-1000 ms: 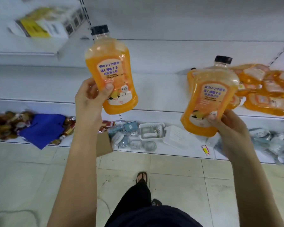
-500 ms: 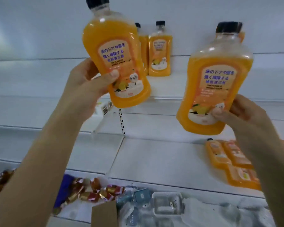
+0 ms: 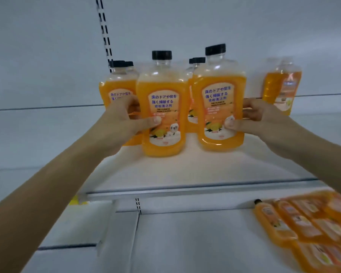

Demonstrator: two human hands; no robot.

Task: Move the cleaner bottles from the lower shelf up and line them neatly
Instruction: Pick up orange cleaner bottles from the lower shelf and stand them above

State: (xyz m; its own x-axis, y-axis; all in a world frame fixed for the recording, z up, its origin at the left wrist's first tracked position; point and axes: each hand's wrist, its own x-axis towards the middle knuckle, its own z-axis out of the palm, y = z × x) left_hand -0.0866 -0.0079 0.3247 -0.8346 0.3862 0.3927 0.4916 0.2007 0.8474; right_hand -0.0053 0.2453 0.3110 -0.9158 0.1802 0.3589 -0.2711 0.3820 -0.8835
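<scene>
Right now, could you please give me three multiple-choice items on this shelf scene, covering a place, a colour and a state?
1. The orange plastic cleaner bottles lying flat are on: A the upper shelf; B the white lower shelf, right; C the floor.
2. The front-left orange bottle has a screw cap coloured: A white; B orange; C black.
3. That bottle is: A upright; B upside down; C lying.
Answers: B, they lie low at right; C, the cap looks black; A, its cap points up.
</scene>
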